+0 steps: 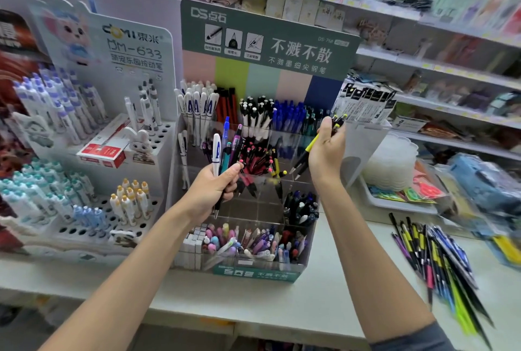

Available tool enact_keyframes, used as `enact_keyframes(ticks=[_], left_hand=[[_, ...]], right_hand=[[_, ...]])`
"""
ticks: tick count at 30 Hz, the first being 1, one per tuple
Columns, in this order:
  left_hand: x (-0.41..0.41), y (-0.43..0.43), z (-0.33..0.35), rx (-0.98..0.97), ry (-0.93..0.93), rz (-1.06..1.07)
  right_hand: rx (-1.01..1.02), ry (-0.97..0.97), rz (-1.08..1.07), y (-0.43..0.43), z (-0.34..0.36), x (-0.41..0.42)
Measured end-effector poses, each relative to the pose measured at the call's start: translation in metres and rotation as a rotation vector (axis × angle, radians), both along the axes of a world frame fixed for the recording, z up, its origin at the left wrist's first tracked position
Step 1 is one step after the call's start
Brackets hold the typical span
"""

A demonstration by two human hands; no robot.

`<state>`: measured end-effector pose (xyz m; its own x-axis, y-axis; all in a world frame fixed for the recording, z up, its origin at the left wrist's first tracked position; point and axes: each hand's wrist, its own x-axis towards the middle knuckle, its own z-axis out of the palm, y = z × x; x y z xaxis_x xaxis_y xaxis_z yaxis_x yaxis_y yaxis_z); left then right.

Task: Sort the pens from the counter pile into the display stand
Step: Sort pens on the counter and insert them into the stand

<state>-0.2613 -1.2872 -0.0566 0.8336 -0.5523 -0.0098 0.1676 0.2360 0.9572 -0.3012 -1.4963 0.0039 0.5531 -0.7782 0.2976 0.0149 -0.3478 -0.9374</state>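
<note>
A tiered clear display stand point(304, 249) with a green header card stands in the middle of the counter, its compartments full of pens. My left hand point(210, 191) grips a bunch of mixed pens point(225, 147), white, blue, teal and purple, upright in front of the stand's middle tiers. My right hand point(327, 153) holds a few black and yellow pens point(306, 153) slanted over the stand's right side. The pile of loose pens point(439, 263) lies on the white counter point(324, 294) to the right.
A white pen display with a cartoon rabbit point(93, 136) stands left of the stand, with a red box on it. A tray of packets point(394, 201) and bagged goods sit right. Shelves of stock point(423, 40) fill the back.
</note>
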Motion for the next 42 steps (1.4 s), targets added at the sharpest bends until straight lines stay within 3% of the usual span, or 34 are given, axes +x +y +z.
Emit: enact_keyframes(ticks=[5, 8, 11, 14, 19, 25, 28, 31, 33, 37, 39, 42], left_hand=[[-0.002, -0.003, 0.001, 0.003, -0.008, 0.007], [-0.002, -0.004, 0.001, 0.022, -0.007, 0.011], [-0.002, -0.004, 0.001, 0.026, 0.000, 0.019], [-0.002, -0.004, 0.002, 0.034, -0.009, 0.022], [0.000, -0.005, -0.001, 0.040, -0.020, 0.028], [-0.004, -0.014, -0.002, 0.052, -0.028, 0.023], [-0.004, -0.014, -0.002, 0.056, -0.031, 0.020], [-0.003, -0.013, -0.003, 0.059, -0.022, 0.032], [-0.003, -0.011, -0.002, 0.044, -0.009, 0.037], [-0.004, -0.008, -0.001, 0.026, -0.005, 0.033], [-0.004, -0.006, -0.001, 0.033, -0.014, 0.027], [-0.005, -0.006, 0.000, 0.037, -0.019, 0.028]], right_hand=[[-0.145, -0.192, -0.061, 0.006, -0.011, -0.004], [-0.155, -0.058, 0.025, 0.007, -0.032, 0.002], [-0.035, 0.131, 0.164, 0.019, -0.044, 0.004], [0.003, 0.156, 0.223, 0.017, -0.041, 0.001], [-0.006, -0.162, 0.241, 0.005, -0.015, -0.001], [-0.032, -0.286, 0.134, 0.009, -0.013, 0.007], [-0.042, -0.197, 0.199, 0.022, -0.026, 0.007], [-0.105, 0.018, 0.359, 0.024, -0.041, 0.007], [-0.314, 0.197, 0.354, 0.020, -0.046, 0.009], [-0.754, 0.509, 0.109, 0.007, -0.052, 0.008], [-0.717, 0.573, 0.163, 0.003, -0.061, 0.004], [-0.398, 0.345, 0.230, 0.006, -0.067, -0.010]])
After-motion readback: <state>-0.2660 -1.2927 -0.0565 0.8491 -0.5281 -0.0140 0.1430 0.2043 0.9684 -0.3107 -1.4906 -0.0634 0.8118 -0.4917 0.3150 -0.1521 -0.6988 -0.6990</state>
